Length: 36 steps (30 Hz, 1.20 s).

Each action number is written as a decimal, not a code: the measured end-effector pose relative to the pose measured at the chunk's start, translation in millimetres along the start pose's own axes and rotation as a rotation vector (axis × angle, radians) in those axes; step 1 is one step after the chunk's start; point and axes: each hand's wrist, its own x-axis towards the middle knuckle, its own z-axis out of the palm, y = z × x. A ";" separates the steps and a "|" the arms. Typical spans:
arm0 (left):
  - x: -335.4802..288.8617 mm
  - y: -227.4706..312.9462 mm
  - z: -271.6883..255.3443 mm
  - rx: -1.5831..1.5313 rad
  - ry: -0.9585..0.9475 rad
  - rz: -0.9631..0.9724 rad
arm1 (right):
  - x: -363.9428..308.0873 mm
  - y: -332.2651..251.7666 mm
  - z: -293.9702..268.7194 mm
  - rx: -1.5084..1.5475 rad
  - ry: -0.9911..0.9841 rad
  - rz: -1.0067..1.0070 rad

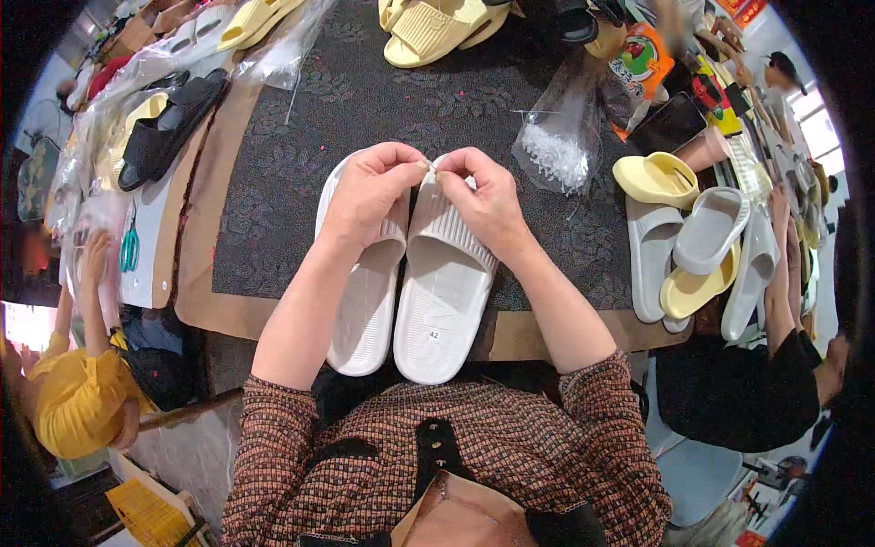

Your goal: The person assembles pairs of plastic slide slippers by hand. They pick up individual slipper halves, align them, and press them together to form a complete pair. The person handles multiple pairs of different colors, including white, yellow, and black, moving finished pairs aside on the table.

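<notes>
A pair of light grey slide slippers lies side by side in front of me, toes away: the left slipper (pixel 360 324) and the right slipper (pixel 442 314), which has a small white sticker on its footbed. Over the left slipper's strap, my left hand (pixel 372 191) is closed in a pinch. My right hand (pixel 483 196) pinches too, above the right slipper's strap. Their fingertips almost meet between the two straps, at a tiny whitish thing (pixel 430 168) too small to make out. Each hand partly covers the strap beneath it.
A clear bag of small white plastic pieces (pixel 556 155) lies right of my hands on the dark patterned mat (pixel 273 182). Grey and yellow slippers (pixel 654 246) pile up at the right. Yellow slippers (pixel 433 36) lie at the far edge, teal scissors (pixel 130 248) at the left. People work on both sides.
</notes>
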 end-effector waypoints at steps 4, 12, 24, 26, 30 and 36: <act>-1.5 -0.7 0.9 0.031 0.008 0.013 | 0.2 3.0 0.2 -0.011 0.000 -0.009; 0.3 -4.7 0.1 0.097 -0.035 0.044 | -0.9 6.5 0.0 -0.012 0.007 0.001; -1.3 -7.2 -1.6 0.060 0.008 0.079 | -0.3 2.4 1.0 -0.033 0.004 0.000; -0.5 -8.5 -1.5 0.057 0.003 0.083 | -0.4 3.4 0.1 -0.051 0.009 -0.004; -0.6 -8.5 -1.3 0.061 0.009 0.083 | -1.5 4.0 0.0 -0.054 0.011 -0.043; 0.6 -10.2 -3.4 0.059 -0.028 0.076 | -2.5 9.0 0.8 -0.057 0.019 -0.067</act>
